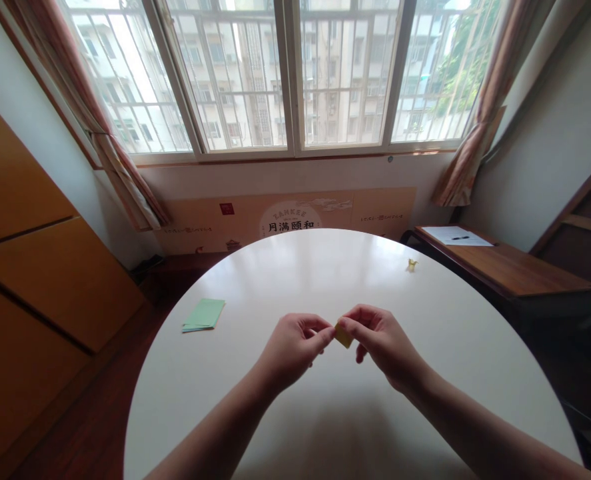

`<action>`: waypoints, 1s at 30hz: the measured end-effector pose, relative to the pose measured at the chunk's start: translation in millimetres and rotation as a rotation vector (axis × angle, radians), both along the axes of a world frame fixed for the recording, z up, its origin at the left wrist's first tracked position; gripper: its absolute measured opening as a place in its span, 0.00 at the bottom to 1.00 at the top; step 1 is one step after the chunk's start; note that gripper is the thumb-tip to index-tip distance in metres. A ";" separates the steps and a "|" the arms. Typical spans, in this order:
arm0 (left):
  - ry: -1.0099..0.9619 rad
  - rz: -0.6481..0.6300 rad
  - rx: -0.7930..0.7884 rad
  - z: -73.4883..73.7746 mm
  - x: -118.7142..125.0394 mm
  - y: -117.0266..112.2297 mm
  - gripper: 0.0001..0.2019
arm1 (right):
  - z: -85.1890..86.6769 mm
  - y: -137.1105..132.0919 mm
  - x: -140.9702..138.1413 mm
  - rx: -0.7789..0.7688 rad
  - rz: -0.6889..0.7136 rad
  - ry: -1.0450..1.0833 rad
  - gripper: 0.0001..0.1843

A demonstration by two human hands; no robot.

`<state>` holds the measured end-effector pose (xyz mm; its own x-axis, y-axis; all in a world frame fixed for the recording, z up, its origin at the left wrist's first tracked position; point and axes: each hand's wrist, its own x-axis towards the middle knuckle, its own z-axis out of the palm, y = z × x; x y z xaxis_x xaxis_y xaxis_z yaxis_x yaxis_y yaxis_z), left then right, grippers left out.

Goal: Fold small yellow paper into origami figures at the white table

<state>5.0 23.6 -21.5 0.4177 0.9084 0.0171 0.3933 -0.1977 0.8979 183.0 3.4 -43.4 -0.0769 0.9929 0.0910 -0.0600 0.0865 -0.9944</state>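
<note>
Between my two hands, above the white table, is a small piece of folded yellow paper (344, 336). My left hand (298, 347) pinches its left corner between thumb and forefinger. On the other side, my right hand (381, 339) grips the upper right part, its thumb lying over the paper. The fingers partly cover the folds, so the exact shape cannot be made out. A small folded yellow paper figure (412, 265) stands far right on the table. Away to the left lies a stack of green paper sheets (204, 315).
The round white table (325, 267) reaches toward a barred window (295, 80). At the right stands a brown wooden desk (520, 267) with a white sheet (440, 235) and a pen (460, 238) on it. Orange-brown cabinets (35, 287) are on the left.
</note>
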 end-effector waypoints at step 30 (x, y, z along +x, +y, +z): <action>-0.161 0.065 0.023 2.1 -2.3 4.0 0.11 | 1.5 -1.0 -0.2 -0.050 0.054 -0.015 0.16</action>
<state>2.7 27.5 -19.4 0.3486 0.9319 0.1001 0.2577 -0.1980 0.9457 182.8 2.4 -41.9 -0.1312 0.9906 0.0396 -0.0480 0.0335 -0.9983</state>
